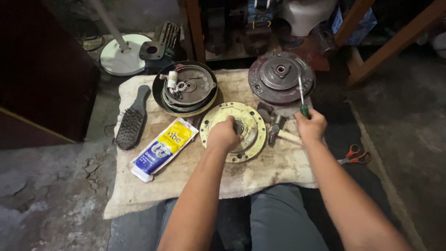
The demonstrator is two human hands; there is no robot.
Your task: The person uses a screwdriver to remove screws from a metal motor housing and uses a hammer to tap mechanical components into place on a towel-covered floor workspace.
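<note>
A yellowish round metal plate (251, 118) lies on a dirty cloth (186, 172) in front of me. My left hand (223, 135) rests on the plate near its centre hub, fingers curled onto it. My right hand (310, 126) grips a green-handled screwdriver (302, 100), its shaft pointing up over a reddish-brown round disc (281, 76) at the back right. A hammer (278, 132) lies between the plate and my right hand.
A dark round housing (185, 88) with small parts inside sits at the back left of the cloth. A yellow and blue grease pouch (162, 148) and a black brush (132, 118) lie left. Orange-handled scissors (355, 155) lie on the floor right.
</note>
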